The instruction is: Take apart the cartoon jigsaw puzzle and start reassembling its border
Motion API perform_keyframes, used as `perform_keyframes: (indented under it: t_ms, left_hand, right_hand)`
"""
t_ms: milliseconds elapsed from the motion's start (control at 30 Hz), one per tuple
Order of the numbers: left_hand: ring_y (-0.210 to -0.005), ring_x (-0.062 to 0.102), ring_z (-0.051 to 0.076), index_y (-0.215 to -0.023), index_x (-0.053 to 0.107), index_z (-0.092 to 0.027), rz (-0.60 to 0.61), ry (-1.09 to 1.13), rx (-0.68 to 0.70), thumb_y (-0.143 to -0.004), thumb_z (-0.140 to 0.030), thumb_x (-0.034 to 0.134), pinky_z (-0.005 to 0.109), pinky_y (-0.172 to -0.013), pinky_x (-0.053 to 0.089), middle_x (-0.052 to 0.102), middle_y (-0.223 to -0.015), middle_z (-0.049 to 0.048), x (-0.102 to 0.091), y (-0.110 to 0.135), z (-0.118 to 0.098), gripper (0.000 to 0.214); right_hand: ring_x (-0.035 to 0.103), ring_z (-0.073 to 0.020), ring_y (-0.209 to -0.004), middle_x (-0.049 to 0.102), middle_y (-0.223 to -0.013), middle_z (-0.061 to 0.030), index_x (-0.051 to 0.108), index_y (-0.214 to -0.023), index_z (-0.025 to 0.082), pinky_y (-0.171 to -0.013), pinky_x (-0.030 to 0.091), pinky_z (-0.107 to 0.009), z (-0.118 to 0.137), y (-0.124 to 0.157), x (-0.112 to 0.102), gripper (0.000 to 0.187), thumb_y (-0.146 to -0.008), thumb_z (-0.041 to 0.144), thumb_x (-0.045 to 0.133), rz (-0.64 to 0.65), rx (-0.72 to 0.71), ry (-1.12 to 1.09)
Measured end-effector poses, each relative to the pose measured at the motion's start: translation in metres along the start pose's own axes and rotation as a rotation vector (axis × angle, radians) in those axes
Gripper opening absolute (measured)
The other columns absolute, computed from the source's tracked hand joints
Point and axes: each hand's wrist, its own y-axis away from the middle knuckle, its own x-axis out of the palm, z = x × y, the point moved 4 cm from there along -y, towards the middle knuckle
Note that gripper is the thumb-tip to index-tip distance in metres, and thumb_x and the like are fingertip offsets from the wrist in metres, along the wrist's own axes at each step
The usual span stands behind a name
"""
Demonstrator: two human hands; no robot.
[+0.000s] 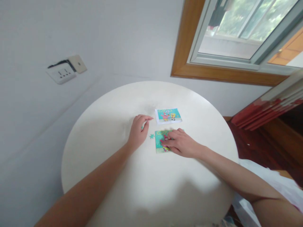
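Note:
A small cartoon jigsaw puzzle (160,142) lies near the middle of the round white table (99,176). My right hand (180,143) rests on it, fingers pressed flat over the pieces. My left hand (138,130) sits just left of the puzzle, fingers curled in a pinch round a small teal piece that barely shows. One loose teal puzzle piece (151,136) lies on the table between my hands. Behind the puzzle lies a picture card (168,115) with the same cartoon image.
A white wall runs behind the table, with a socket plate (62,73) hanging loose at the left. A wood-framed window (227,47) is at the upper right. Red and dark wooden furniture (267,110) stands to the right of the table.

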Motion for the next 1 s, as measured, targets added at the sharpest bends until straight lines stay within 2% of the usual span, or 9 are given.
perform_keyframes:
  t_ms: [167, 300, 567, 800, 1000]
  left_hand:
    - [-0.092, 0.058, 0.019, -0.095, 0.062, -0.020, -0.177, -0.057, -0.078, -0.089, -0.018, 0.044, 0.034, -0.085, 0.047, 0.064, -0.096, 0.0037, -0.024, -0.012, 0.014, 0.019]
    - [-0.093, 0.058, 0.018, -0.094, 0.064, -0.020, -0.250, -0.066, -0.122, -0.088, -0.021, 0.045, 0.033, -0.086, 0.046, 0.064, -0.096, 0.0037, -0.034, -0.017, 0.033, 0.020]
    - [-0.083, 0.059, 0.017, -0.091, 0.063, -0.019, -0.363, -0.038, -0.310, -0.087, -0.023, 0.043, 0.029, -0.072, 0.050, 0.065, -0.092, 0.0047, -0.036, -0.013, 0.074, 0.021]
    - [-0.083, 0.061, 0.017, -0.091, 0.063, -0.020, -0.386, 0.014, -0.362, -0.085, -0.023, 0.045, 0.028, -0.071, 0.049, 0.066, -0.092, 0.0044, -0.036, -0.010, 0.080, 0.020]
    - [-0.086, 0.061, 0.017, -0.093, 0.063, -0.019, -0.386, 0.045, -0.381, -0.084, -0.022, 0.044, 0.028, -0.072, 0.049, 0.066, -0.094, 0.0050, -0.035, -0.010, 0.085, 0.021]
  right_hand:
    - [0.051, -0.0208, -0.094, 0.061, -0.104, -0.0094, 0.067, -0.113, 0.025, -0.078, 0.030, -0.034, 0.001, -0.002, -0.005, 0.028, -0.094, 0.026, 0.046, 0.008, 0.018, -0.027]
    - [0.052, -0.0193, -0.091, 0.060, -0.096, -0.0076, 0.069, -0.107, 0.024, -0.078, 0.032, -0.032, -0.004, -0.012, -0.008, 0.026, -0.091, 0.021, 0.049, -0.007, 0.051, -0.062]
    - [0.056, -0.0193, -0.094, 0.062, -0.097, -0.0082, 0.069, -0.110, 0.019, -0.086, 0.039, -0.032, -0.012, -0.077, -0.001, 0.025, -0.088, 0.024, 0.057, -0.078, 0.110, -0.111]
    - [0.055, -0.0217, -0.105, 0.062, -0.109, -0.0107, 0.064, -0.118, 0.018, -0.091, 0.040, -0.033, -0.011, -0.124, 0.006, 0.033, -0.086, 0.022, 0.057, -0.014, 0.239, -0.027]
    - [0.057, -0.0199, -0.099, 0.064, -0.102, -0.0132, 0.067, -0.110, 0.013, -0.089, 0.041, -0.030, -0.021, -0.154, 0.012, 0.029, -0.088, 0.023, 0.052, 0.002, 0.331, -0.035]
